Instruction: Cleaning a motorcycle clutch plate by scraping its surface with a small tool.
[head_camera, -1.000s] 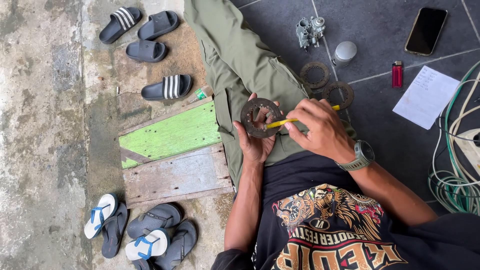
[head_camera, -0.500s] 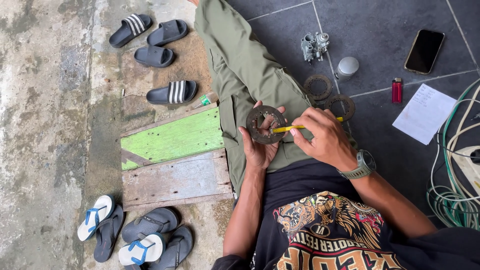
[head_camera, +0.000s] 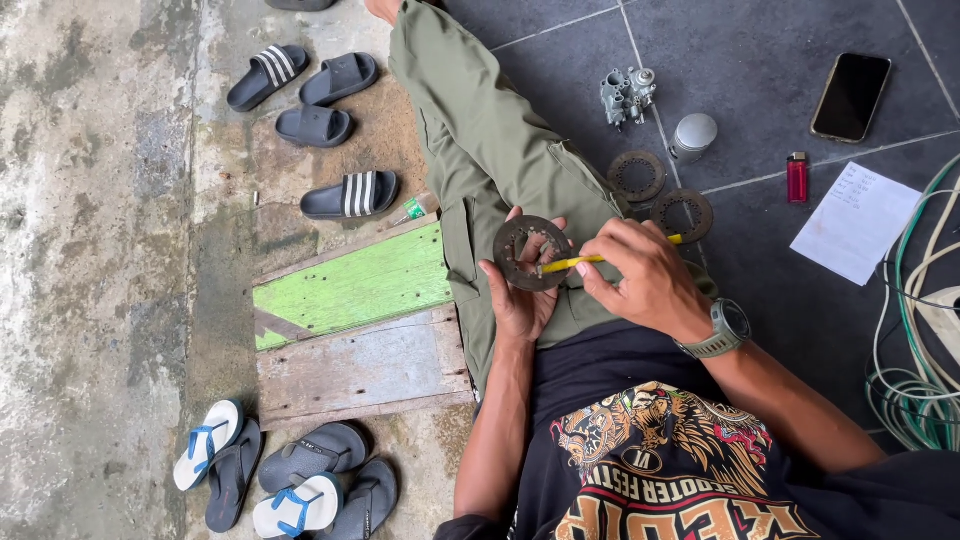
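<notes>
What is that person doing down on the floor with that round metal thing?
A person sits on the dark tiled floor holding a round metal disc in the left hand. The right hand pokes at the disc with a thin yellow tool. Two more discs, a small engine part, a phone, a red lighter and a sheet of paper lie nearby. Sandals sit on the concrete.

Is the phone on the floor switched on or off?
Apparently off: the phone lies face up on the dark tile floor, its screen plain black, with nothing displayed.
</notes>
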